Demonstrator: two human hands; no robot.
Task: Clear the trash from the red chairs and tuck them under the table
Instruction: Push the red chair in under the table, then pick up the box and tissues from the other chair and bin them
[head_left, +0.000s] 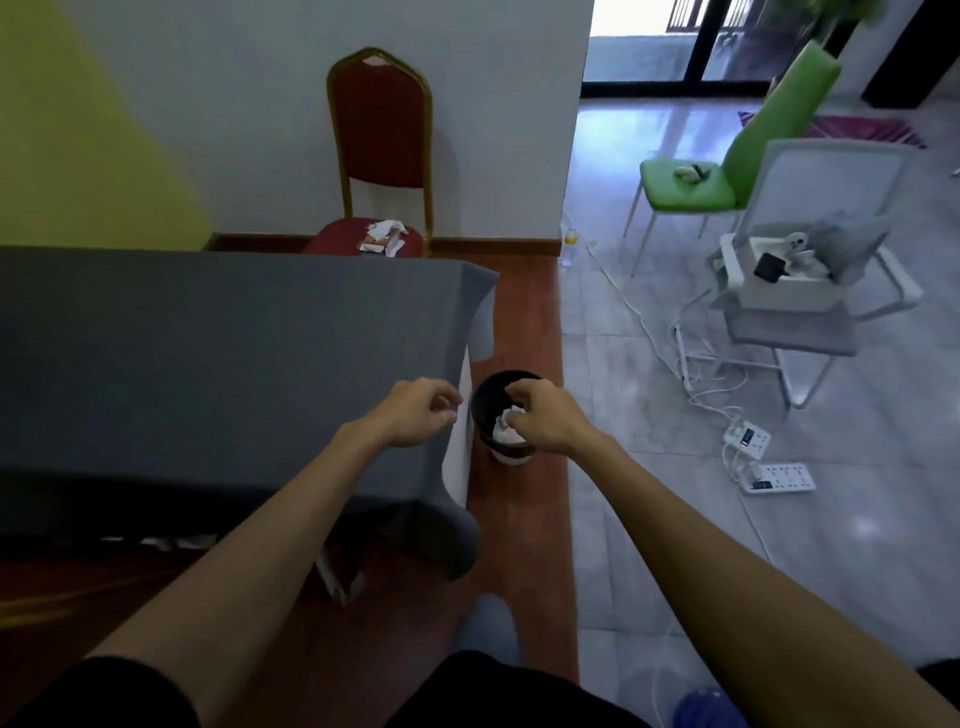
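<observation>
A red chair with a gold frame stands against the wall beyond the far side of the grey-clothed table. White tissue and a small wrapper, the trash, lie on its seat. By the table's right end a black bin stands on the floor with white paper inside. My right hand hovers over the bin, its fingers curled down around a crumpled white paper at the bin's mouth. Over the table's right edge is my left hand, loosely closed with nothing visible in it.
A green chair and a white chair carrying a box stand on the tiled floor to the right. Cables and power strips lie on the tiles near the white chair. My foot is on the wooden strip beside the table.
</observation>
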